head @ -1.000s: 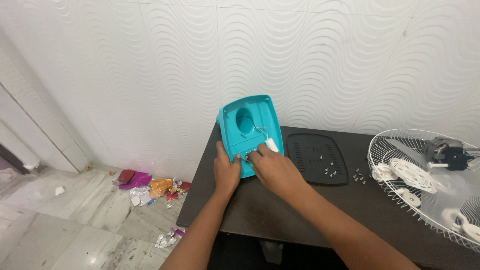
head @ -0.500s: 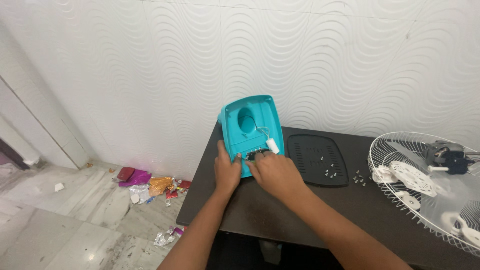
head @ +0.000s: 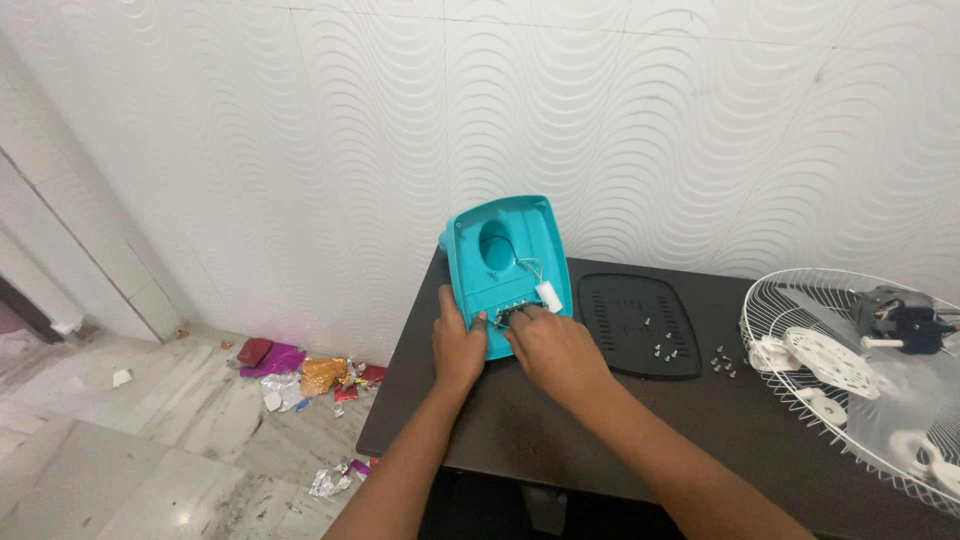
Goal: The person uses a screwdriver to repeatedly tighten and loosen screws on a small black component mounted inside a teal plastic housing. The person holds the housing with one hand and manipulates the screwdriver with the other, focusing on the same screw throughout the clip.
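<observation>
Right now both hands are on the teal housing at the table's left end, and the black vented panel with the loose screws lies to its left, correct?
Not quite. The head view shows the left hand and right hand on the teal housing, but the black vented panel with the loose screws lies to its right, between it and the white fan grille.

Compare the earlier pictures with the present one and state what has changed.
Little changed. The left hand still steadies the turquoise shell; the right hand keeps its fingers at the same small parts inside. The black plate, screws and fan grille stayed put.
</observation>
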